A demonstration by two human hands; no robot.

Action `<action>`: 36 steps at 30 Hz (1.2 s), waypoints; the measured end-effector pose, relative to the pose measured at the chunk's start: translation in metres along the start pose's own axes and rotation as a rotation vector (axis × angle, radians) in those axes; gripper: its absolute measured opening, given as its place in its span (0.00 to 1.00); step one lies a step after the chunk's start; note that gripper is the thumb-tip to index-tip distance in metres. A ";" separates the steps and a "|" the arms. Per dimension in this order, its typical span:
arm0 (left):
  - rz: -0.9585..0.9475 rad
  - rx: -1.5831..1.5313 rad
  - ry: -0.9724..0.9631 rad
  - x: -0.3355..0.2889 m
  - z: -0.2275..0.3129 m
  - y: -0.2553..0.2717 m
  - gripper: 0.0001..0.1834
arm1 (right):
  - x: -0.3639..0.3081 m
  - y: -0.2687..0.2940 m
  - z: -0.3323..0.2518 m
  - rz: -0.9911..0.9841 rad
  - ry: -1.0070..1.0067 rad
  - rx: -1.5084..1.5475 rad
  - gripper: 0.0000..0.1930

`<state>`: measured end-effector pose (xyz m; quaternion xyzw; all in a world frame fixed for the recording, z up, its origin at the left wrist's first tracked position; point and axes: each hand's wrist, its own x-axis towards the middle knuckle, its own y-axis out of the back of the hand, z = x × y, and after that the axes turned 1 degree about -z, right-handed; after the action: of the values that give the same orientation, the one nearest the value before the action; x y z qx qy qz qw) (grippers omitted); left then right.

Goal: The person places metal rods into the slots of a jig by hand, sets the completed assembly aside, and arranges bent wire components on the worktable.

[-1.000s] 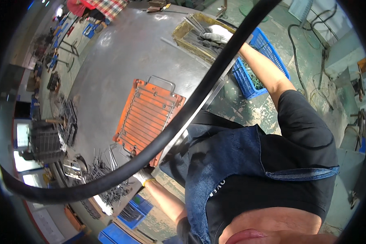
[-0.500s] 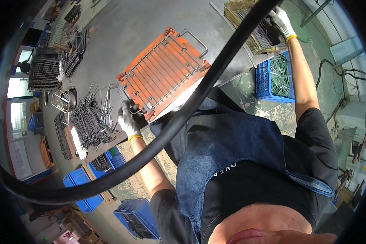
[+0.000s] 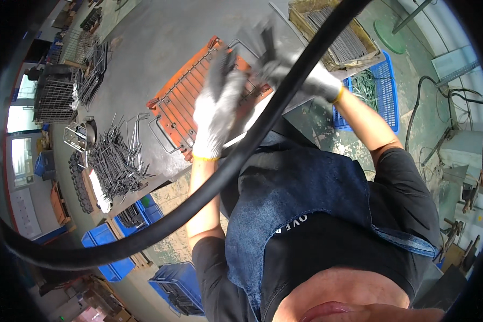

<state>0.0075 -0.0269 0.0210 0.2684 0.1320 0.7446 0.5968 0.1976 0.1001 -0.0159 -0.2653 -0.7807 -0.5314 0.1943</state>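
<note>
An orange fixture plate (image 3: 169, 109) lies tilted on the metal table, bearing a grid of thin metal rods within a wire frame with bent wire handles (image 3: 163, 137). Over its middle is my left hand (image 3: 220, 104), in a white and grey glove, its fingers stretched out and slightly blurred. My right hand (image 3: 300, 72), gloved likewise, hovers at the fixture's right far corner. Motion smears its fingers, so whether it holds anything is unclear. A black cable crosses in front and hides part of that hand and the fixture's near edge.
A worn box of straight metal rods (image 3: 335, 32) stands at the table's right edge, above a blue crate (image 3: 386, 96) of green strips. Left lie a heap of bent rods (image 3: 118, 161) and stacked wire racks (image 3: 59, 96). The thick black cable (image 3: 198, 209) arcs across the view.
My right hand has left the rod box and swung left to the fixture. My left hand has moved from the fixture's near left corner up over its middle.
</note>
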 end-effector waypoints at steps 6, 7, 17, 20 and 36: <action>-0.268 -0.600 0.265 0.010 -0.002 -0.044 0.20 | -0.033 -0.040 0.002 -0.199 -0.459 0.243 0.13; -0.234 -0.185 0.133 0.009 -0.024 -0.051 0.20 | -0.035 -0.039 0.000 -0.246 -0.468 0.146 0.14; -0.181 -0.202 0.037 0.021 -0.019 -0.058 0.18 | -0.054 -0.069 0.032 -0.047 -0.480 0.266 0.17; -0.240 -0.302 0.108 0.021 -0.023 -0.052 0.17 | -0.061 -0.076 0.038 -0.038 -0.485 0.330 0.16; -0.295 0.021 -0.117 -0.010 -0.046 -0.067 0.12 | -0.090 -0.100 0.022 -0.125 -0.582 0.546 0.26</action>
<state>0.0382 -0.0136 -0.0541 0.2953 0.1429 0.6304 0.7035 0.2053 0.0722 -0.1491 -0.2950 -0.9303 -0.2179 -0.0041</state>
